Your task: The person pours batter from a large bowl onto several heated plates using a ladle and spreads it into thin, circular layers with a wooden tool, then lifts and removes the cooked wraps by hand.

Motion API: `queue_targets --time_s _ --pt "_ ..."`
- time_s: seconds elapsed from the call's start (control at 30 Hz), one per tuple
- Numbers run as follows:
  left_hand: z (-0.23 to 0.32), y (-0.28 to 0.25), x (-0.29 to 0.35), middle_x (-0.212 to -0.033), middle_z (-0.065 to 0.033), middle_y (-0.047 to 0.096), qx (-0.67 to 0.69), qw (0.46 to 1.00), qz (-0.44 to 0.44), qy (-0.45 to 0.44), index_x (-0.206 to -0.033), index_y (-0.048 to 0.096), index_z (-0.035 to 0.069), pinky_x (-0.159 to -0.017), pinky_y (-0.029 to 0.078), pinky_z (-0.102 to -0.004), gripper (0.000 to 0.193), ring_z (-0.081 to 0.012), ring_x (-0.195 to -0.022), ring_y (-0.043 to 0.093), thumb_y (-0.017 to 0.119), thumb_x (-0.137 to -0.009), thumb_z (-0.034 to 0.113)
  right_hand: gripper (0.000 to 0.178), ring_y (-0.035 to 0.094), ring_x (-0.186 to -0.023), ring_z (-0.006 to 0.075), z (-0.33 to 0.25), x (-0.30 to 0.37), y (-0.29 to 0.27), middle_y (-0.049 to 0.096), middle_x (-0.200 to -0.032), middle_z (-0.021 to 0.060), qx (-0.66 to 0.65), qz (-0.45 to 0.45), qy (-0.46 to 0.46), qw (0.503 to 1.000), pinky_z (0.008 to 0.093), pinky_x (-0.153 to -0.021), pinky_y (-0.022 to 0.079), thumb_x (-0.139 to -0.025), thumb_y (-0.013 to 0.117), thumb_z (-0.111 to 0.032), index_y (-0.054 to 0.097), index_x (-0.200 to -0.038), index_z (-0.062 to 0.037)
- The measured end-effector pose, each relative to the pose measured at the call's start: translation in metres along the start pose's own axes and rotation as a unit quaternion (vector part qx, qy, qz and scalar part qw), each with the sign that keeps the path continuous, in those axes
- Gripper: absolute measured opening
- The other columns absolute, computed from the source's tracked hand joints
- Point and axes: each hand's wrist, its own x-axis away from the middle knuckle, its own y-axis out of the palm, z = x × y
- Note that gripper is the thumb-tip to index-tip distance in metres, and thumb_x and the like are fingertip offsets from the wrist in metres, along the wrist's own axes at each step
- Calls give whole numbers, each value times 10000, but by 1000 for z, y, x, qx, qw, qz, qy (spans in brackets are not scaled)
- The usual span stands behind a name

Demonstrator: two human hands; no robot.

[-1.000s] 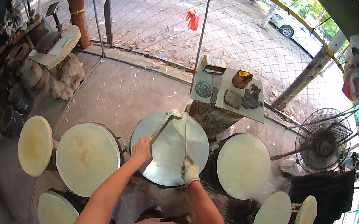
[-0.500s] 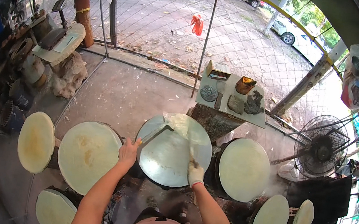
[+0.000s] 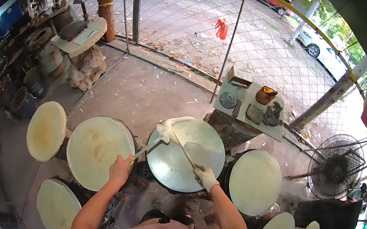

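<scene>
A round metal griddle (image 3: 170, 168) stands in front of me, its near part shiny and bare. Pale wet batter (image 3: 197, 133) covers its far part, with a thick lump at the far left rim. My left hand (image 3: 120, 170), bare, is closed round the handle of a long tool (image 3: 148, 146) whose bent end is beside the lump. In a light glove, my right hand (image 3: 205, 178) grips a long thin spatula (image 3: 185, 155), which slants across the griddle to the batter. Batter partly hides both tool tips.
Round plates with pale sheets flank the griddle: a large left one (image 3: 98, 154), a right one (image 3: 255, 183) and several smaller ones. A small table (image 3: 249, 112) with bowls stands behind. At right are a black fan (image 3: 336, 168) and wire fence (image 3: 285, 68).
The batter now spreads across more of the griddle's far side, with a lump at far left. The spatula has swung from nearly upright to slanting left. The whole view has shifted slightly.
</scene>
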Motion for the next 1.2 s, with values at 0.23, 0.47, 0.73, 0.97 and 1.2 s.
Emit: queue_targets --time_s 0.23,0.47,0.73,0.97,1.2 --pt "9 11 44 -843 -139 461 147 987 39 -58 -1219 550 113 -658 467 -396 496 -332 -776 551 596 -736 8 373 611 -725 171 37 -76 -28 663 -846 142 168 113 -177 963 312 -686 485 -838 583 -248 629 -1085 28" --pt "40 38 71 -695 -41 500 414 894 118 -123 -1239 497 -3 -490 407 -256 403 -127 -512 460 567 -846 57 354 564 -689 124 4 -52 -68 657 -832 61 83 36 -146 985 259 -640 471 -842 590 -194 618 -1117 27" --pt "115 13 96 -611 -2 449 596 737 40 -316 -1186 477 3 -380 369 -225 296 -70 -417 416 504 -897 58 288 449 -502 77 -5 -64 -66 566 -667 -22 124 -155 -58 978 240 -463 368 -852 594 -165 640 -1094 -16" --pt "146 22 114 -614 1 457 552 747 59 -365 -1144 490 19 -374 349 -233 254 -72 -408 406 514 -895 70 245 417 -470 82 -24 -93 -74 514 -647 -13 136 -221 -26 965 239 -410 319 -840 587 -150 635 -1055 -42" --pt "153 67 136 -778 -130 571 291 895 97 -325 -1135 508 44 -563 439 -385 301 -281 -652 563 554 -851 131 202 419 -430 95 -26 -94 -124 510 -651 1 117 -191 17 974 260 -352 262 -808 613 -137 623 -1001 -76"
